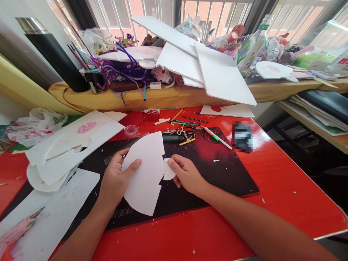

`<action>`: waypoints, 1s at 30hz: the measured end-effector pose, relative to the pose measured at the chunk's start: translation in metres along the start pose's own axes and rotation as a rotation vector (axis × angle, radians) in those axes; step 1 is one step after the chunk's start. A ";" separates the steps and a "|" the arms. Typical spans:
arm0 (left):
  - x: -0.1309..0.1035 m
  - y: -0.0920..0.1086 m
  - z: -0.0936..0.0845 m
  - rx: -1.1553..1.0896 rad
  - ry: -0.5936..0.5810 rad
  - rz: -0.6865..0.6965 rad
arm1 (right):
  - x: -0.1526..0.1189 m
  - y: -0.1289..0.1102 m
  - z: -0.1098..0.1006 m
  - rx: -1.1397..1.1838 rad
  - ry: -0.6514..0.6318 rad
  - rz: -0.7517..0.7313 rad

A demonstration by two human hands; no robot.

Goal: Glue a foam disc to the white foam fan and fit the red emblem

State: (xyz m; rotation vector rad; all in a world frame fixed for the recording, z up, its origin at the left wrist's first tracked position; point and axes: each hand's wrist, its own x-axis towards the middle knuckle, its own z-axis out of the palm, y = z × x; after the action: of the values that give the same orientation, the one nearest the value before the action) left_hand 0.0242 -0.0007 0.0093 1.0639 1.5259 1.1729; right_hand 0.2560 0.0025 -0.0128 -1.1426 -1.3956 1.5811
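Note:
My left hand [121, 174] grips a white fan-shaped foam board piece [146, 170] by its curved left side, thumb on top. Its right edge has a notch with a rough, broken outline. In that notch, my right hand [186, 174] pinches a small rounded white foam piece [169, 170] between thumb and fingers. The small piece sits against the notch; whether the two are joined I cannot tell. Both are held above a black desk mat [217, 181]. Just beyond lie a dark green box cutter [172, 138], scissors [174, 132] and a yellow pencil [187, 142].
Cut foam sheets [108, 123] and a pink glue gun [21, 228] lie to the left on the red table [274, 203]. Markers [216, 136] lie towards the back. Foam boards [223, 76] lean on the cluttered ledge, where a black thermos [54, 58] stands.

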 end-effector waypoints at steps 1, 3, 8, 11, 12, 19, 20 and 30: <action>0.000 0.001 0.000 -0.001 0.005 0.005 | 0.000 0.000 0.000 0.008 -0.010 -0.005; -0.001 0.002 -0.001 0.002 0.017 0.017 | -0.001 -0.001 -0.001 0.015 -0.026 -0.014; -0.003 0.003 0.001 -0.016 0.056 0.023 | -0.001 -0.003 -0.001 0.018 -0.019 -0.004; -0.004 0.002 0.002 -0.015 0.066 0.041 | -0.001 -0.003 0.000 -0.002 -0.005 -0.004; -0.005 0.001 0.002 -0.014 0.069 0.047 | -0.001 -0.003 0.000 -0.009 -0.001 -0.009; -0.008 -0.002 0.008 -0.024 0.082 0.023 | -0.001 0.000 0.003 -0.028 0.047 -0.026; -0.009 -0.002 0.009 -0.023 0.084 0.017 | -0.001 0.000 0.004 -0.031 0.057 -0.021; -0.014 -0.001 0.021 -0.037 0.111 -0.039 | 0.001 0.008 0.006 -0.069 0.136 -0.022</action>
State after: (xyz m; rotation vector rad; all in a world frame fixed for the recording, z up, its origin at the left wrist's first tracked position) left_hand 0.0470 -0.0101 0.0073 0.9547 1.5972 1.2462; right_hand 0.2502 0.0006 -0.0212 -1.2477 -1.3771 1.4216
